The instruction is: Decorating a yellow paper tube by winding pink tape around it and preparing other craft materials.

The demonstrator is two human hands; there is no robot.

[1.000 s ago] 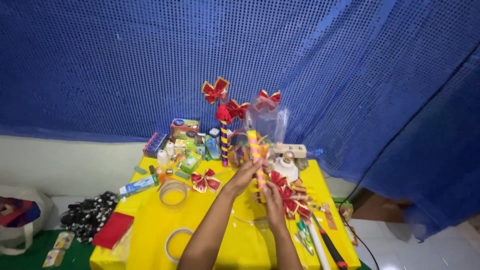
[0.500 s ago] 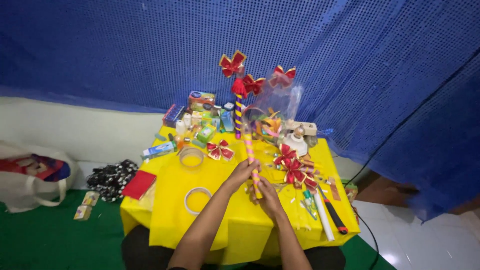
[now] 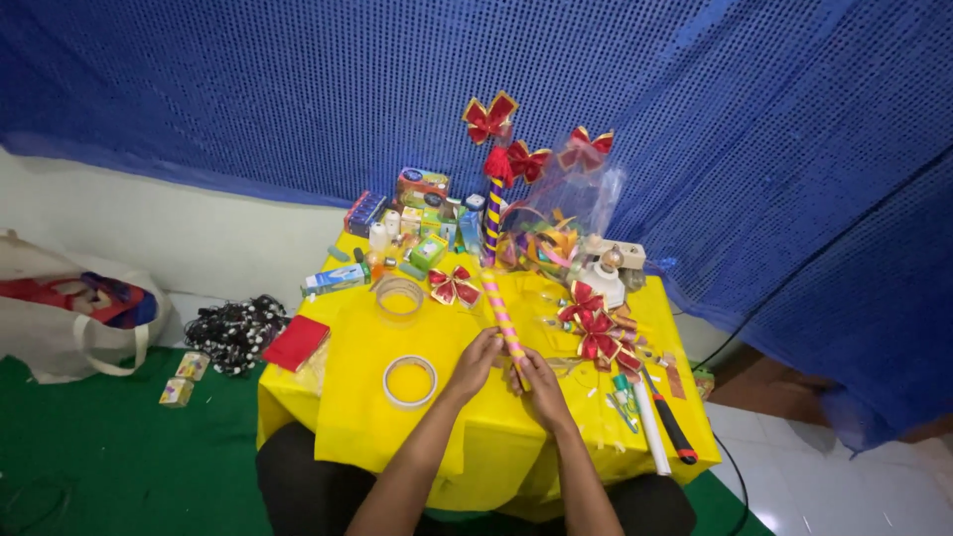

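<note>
Both my hands hold one striped stick (image 3: 501, 315), yellow with pink bands, over the yellow table (image 3: 347, 417). My left hand (image 3: 477, 359) grips it from the left near its lower end. From the right, my right hand (image 3: 541, 383) closes on the same end. The stick slants up and to the left, away from me. Red and gold ribbon bows (image 3: 597, 330) lie just right of my hands. A tape roll (image 3: 410, 381) lies flat left of my left hand.
A second tape ring (image 3: 399, 296), small boxes and bottles (image 3: 417, 233) and upright bow-topped sticks (image 3: 493, 189) crowd the table's back. A black-and-red tool (image 3: 671, 424) and a white tube (image 3: 649, 424) lie at the right. A red pouch (image 3: 296, 341) sits at left. A white bag (image 3: 69, 318) rests on the green floor.
The view has tilted down and back, so the table sits lower and nearer. My hands have drawn the striped stick toward me, away from the clutter at the back.
</note>
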